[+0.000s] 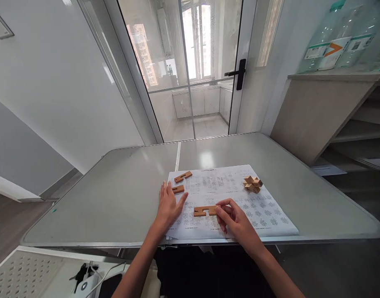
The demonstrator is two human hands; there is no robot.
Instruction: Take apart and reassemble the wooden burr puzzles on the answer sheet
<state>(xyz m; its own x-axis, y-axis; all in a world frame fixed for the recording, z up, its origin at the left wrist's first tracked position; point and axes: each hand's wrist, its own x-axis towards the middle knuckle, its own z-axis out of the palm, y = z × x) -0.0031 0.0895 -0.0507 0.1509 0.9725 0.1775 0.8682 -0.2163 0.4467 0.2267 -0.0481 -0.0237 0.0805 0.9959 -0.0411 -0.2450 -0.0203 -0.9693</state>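
My right hand pinches the right end of a notched wooden puzzle piece, its notch facing me, above a printed sheet. Fingers spread, my left hand rests at the sheet's left edge. Beside its fingers lies a second wooden puzzle piece with a slot, its left end hidden by the hand. Farther back on the paper is a third notched wooden piece, lying at a slant. Toward the sheet's right edge stands an assembled wooden burr puzzle with pointed faces.
The paper lies at the front edge of a grey table. Behind is a glass door with a black handle. Plastic bottles stand on a shelf unit at right. Keys and a white cabled device lie low at left.
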